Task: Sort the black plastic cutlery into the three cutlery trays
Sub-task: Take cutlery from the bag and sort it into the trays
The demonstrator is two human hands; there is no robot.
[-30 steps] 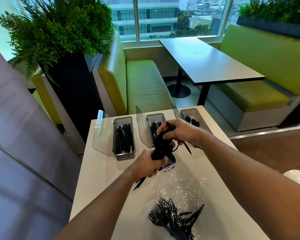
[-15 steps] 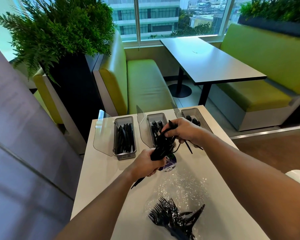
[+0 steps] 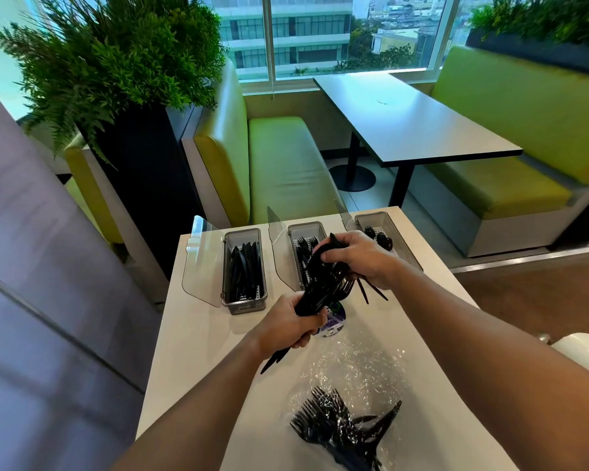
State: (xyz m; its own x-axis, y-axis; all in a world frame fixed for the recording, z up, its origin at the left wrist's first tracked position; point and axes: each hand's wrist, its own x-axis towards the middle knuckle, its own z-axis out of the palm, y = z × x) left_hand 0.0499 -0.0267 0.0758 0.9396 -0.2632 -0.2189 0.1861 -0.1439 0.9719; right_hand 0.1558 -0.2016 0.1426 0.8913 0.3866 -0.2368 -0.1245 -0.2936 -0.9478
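Left hand (image 3: 288, 322) and right hand (image 3: 357, 256), fingers curled, both grip one bundle of black cutlery (image 3: 320, 283) above the white table (image 3: 198, 351).
Three trays stand in a row at the table's far edge: left tray (image 3: 245, 305) holds knives (image 3: 244, 266), middle tray (image 3: 306, 226) forks (image 3: 303, 246), right tray (image 3: 405, 248) spoons (image 3: 381, 237). Loose forks (image 3: 334, 426) lie on clear wrap (image 3: 364, 365) near the front edge. Beyond: green bench seats (image 3: 286, 164), a dark dining table (image 3: 412, 124), a fern planter (image 3: 143, 171), a window (image 3: 310, 32).

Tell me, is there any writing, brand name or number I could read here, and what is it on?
No text here is legible.
Round sticker on the clear plastic wrap, partly behind the left hand gripping black cutlery: purple and white print, too blurred to read.
Elsewhere: no readable signs or numbers.
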